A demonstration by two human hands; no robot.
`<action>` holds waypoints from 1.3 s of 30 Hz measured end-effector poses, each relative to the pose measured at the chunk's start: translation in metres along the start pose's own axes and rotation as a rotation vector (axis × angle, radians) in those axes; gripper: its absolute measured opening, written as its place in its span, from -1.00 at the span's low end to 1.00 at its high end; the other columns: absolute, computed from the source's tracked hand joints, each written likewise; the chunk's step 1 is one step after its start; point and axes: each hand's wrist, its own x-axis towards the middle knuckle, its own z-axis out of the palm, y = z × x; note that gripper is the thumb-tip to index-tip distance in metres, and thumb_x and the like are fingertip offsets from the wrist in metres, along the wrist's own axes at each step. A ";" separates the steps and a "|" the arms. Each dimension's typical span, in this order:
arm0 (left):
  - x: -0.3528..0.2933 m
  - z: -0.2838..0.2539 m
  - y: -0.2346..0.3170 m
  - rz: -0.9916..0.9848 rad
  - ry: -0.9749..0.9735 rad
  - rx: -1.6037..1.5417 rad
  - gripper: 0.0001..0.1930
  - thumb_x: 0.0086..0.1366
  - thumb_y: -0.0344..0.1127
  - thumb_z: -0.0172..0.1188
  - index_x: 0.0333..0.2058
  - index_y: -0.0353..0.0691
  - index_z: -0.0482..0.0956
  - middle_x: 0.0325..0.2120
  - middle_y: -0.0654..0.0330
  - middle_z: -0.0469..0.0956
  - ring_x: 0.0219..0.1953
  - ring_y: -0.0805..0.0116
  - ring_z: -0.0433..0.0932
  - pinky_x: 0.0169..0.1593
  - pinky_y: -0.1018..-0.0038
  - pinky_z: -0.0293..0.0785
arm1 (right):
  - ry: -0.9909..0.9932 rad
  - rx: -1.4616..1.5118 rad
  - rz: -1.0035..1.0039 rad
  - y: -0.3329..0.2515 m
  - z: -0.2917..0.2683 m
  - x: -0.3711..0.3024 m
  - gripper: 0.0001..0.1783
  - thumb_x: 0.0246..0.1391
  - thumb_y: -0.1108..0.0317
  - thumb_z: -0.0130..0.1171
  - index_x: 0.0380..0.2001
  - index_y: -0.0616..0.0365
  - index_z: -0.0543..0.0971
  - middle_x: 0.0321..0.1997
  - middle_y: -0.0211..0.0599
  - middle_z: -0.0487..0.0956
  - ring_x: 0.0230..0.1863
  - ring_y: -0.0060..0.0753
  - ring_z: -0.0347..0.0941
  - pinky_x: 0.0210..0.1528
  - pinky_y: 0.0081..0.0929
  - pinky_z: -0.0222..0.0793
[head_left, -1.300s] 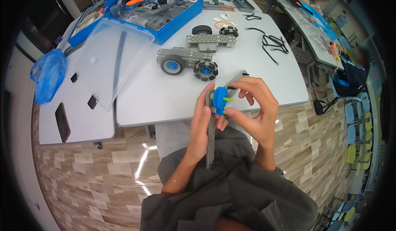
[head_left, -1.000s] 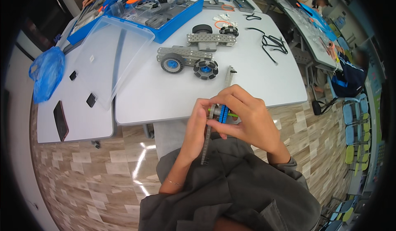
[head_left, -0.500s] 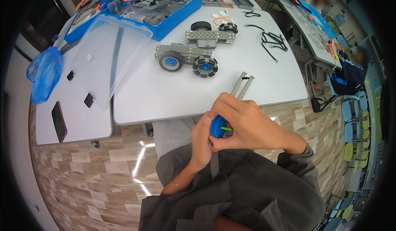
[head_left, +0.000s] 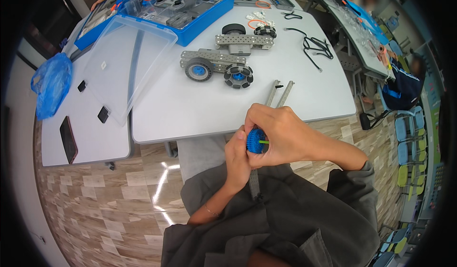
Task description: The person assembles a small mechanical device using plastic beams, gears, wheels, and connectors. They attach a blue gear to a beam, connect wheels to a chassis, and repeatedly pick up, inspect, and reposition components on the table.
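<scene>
Blue gear [head_left: 254, 141] was btwn L hand [head_left: 237, 160] & R hand [head_left: 285, 136], just off the near edge of the white table [head_left: 204, 110], above the lap [head_left: 223, 214]. Gear stood roughly upright, toothed rim round it, flat face turned R; green axle [head_left: 263, 142] stuck out of that face, pointing R. Grey beam frame [head_left: 254, 185] ran w/ its long axis near-far: near end down at the lap, two far arms out over the table, leaning a bit R, gap btwn their tips. Middle of it hidden by the hands.

Table's near edge crossed just far of the hands. Open room on the top L of the arms, plus more on the R, out to the R edge. Far side tighter: wheeled chassis [head_left: 216, 63] sat near the arms, a bit L, not touching; 2nd wheeled unit [head_left: 245, 42] just beyond it. Black cables [head_left: 316, 48] lay far R, well apart. Clear lid [head_left: 121, 62] lay far L, slanted, by the blue case [head_left: 207, 21].

L hand came up from the near side, fingers closed round the frame just L of the gear; exact finger contact hidden. R hand came in from the R, elbow out, back of hand up, thumb & fingertips pinched on the gear, axle btwn them.
</scene>
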 end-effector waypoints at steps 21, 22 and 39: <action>0.032 -0.027 0.084 0.612 -0.422 0.475 -0.38 0.40 0.28 0.00 -0.38 -0.27 0.57 -0.60 0.23 0.43 -0.65 0.37 0.40 -0.57 0.47 0.24 | 0.309 -0.389 -0.483 -0.032 -0.045 -0.024 -0.56 -0.18 0.27 0.47 -0.14 0.10 0.70 -0.07 -0.35 0.65 -0.12 -0.28 0.55 -0.23 -0.36 0.47; 0.035 -0.026 0.086 0.647 -0.434 0.513 -0.40 0.39 0.27 0.03 -0.39 -0.26 0.57 -0.60 0.22 0.42 -0.64 0.32 0.41 -0.57 0.45 0.25 | 0.307 -0.413 -0.510 -0.032 -0.046 -0.023 -0.55 -0.17 0.24 0.47 -0.14 0.11 0.69 -0.07 -0.35 0.65 -0.12 -0.28 0.55 -0.22 -0.36 0.46; 0.037 -0.028 0.107 0.854 -0.366 0.769 -0.54 0.28 0.10 0.27 -0.43 -0.28 0.61 -0.61 0.21 0.51 -0.64 0.30 0.51 -0.58 0.48 0.34 | 0.228 0.034 -0.465 -0.017 -0.021 -0.012 -0.57 -0.10 0.14 0.49 -0.22 0.15 0.62 0.01 -0.21 0.52 -0.15 -0.21 0.56 -0.17 -0.35 0.49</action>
